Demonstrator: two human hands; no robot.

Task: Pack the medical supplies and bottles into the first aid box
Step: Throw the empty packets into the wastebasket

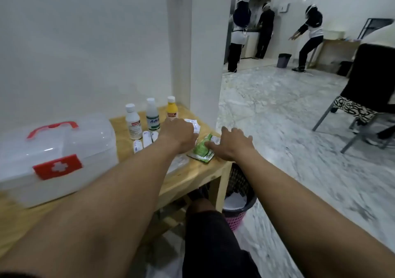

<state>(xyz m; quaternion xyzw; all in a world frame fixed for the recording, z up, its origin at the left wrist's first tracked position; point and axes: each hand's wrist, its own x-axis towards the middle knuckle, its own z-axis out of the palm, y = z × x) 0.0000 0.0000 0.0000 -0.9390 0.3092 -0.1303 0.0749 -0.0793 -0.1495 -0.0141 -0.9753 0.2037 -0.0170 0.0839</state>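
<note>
Head view: we are reaching both arms over wooden table (188, 179). Left hand (178, 134) lying on white sachets (193, 125), grip hidden. Right hand (232, 144) spreading wide, thumb touching green packet (202, 149). First aid box (57, 158) sitting closed at 9 o'clock; three bottles (152, 117) standing at 11.

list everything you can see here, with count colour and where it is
first aid box: 1, clear white with red handle and red latch, closed, left on the table
table: 1, light wood, against the white wall
bottles: 3 upright, two white, one yellow, white caps, back of the table
small tubes: about 3, white, lying in front of the bottles
green packet: 1, table's right edge
white packets: a few, count unclear, behind the left hand
bin: 1, dark with pink base, floor beside the table
chair: 1, black, right
people: 3, dark clothes, far end of the room
left hand: over the packets
right hand: fingers on the green packet
</note>
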